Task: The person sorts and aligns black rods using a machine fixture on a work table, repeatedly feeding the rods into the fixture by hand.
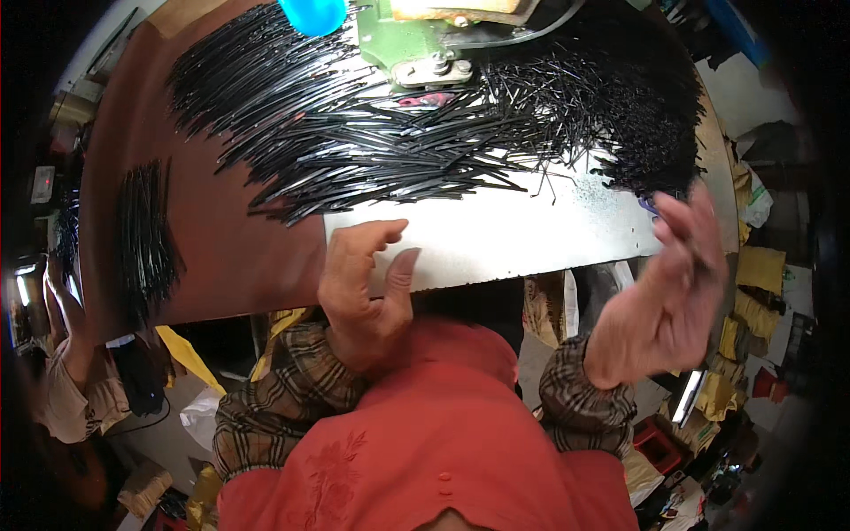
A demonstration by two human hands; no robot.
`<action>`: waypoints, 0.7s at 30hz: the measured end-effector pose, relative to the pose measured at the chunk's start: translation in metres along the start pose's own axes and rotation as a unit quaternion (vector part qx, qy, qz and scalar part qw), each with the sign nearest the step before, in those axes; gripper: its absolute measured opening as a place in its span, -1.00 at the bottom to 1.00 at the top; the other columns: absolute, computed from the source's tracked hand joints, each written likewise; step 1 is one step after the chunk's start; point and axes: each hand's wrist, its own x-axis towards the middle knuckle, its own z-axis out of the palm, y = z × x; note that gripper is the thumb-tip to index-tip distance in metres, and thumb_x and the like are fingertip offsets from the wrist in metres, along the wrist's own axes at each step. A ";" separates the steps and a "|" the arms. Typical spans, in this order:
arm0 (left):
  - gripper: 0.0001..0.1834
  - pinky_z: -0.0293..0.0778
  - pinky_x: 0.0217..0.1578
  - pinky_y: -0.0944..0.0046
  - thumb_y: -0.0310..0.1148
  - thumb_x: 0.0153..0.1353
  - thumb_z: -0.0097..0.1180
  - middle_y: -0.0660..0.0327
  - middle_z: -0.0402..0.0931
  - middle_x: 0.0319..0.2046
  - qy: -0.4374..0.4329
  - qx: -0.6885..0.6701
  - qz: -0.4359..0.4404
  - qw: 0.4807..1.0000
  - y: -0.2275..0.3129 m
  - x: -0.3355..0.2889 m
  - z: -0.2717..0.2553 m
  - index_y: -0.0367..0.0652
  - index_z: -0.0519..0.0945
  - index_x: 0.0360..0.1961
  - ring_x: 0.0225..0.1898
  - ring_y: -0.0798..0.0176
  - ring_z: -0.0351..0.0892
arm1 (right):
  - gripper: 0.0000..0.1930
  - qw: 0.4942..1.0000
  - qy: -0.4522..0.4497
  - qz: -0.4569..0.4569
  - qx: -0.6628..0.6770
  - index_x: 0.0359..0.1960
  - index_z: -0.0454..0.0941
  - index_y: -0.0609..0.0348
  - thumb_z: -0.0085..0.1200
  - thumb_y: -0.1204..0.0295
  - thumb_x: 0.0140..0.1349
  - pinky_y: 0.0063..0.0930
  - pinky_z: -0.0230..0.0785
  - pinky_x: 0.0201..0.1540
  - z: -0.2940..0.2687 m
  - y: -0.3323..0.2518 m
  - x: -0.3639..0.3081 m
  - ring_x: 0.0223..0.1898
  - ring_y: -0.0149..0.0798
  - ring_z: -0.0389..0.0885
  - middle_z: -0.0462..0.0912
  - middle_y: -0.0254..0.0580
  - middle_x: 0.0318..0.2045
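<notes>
Black rods (376, 159) bunched upper centre, probably for easy reach; left hand (359, 279) half-open, empty; right hand (660, 305) blurred, hold unclear.

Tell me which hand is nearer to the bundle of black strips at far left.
Left. The left hand is right of the bundle, apart from it; the right hand is much farther right.

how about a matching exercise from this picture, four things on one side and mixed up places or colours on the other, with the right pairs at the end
Things:
1. left hand
2. machine
3. right hand
4. small bundle of black sticks

Places and colours:
A. green, at the top middle of the picture
B. on the left part of the brown table cover
C. by the white sheet's left end
D. blurred, by the white sheet's right end

Pairs: 1-C, 2-A, 3-D, 4-B
</notes>
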 end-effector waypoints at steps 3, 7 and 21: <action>-0.76 0.39 -0.31 0.30 -0.56 0.14 0.17 0.09 0.51 -0.27 0.022 0.031 0.003 0.999 -0.010 -0.011 -0.005 -0.30 0.52 -0.13 -0.32 0.18 0.49 | -0.47 0.954 -0.272 -0.067 0.106 0.14 0.36 0.35 0.19 0.47 0.12 -0.19 0.35 0.08 0.025 0.027 -0.048 0.09 -0.06 0.49 0.46 0.07 0.13; -0.76 0.40 -0.24 0.21 -0.57 0.13 0.16 0.09 0.51 -0.30 0.038 0.051 -0.006 0.998 -0.016 -0.013 -0.008 -0.27 0.52 -0.14 -0.30 0.09 0.49 | -0.31 0.880 -0.456 -0.115 -0.071 0.22 0.29 0.27 0.26 0.31 0.05 -0.04 0.04 0.30 0.052 0.032 -0.075 0.28 -0.03 0.28 0.35 -0.01 0.23; -0.76 0.39 -0.28 0.14 -0.59 0.02 0.20 0.11 0.51 -0.34 -0.026 0.050 -0.006 0.998 -0.012 0.001 -0.007 -0.23 0.57 -0.23 -0.31 0.03 0.47 | -0.83 0.936 -0.344 -0.069 -0.028 -0.34 0.52 0.13 0.23 0.41 0.06 -0.31 0.20 -0.18 0.068 0.047 -0.058 -0.27 -0.14 0.43 0.51 -0.27 -0.36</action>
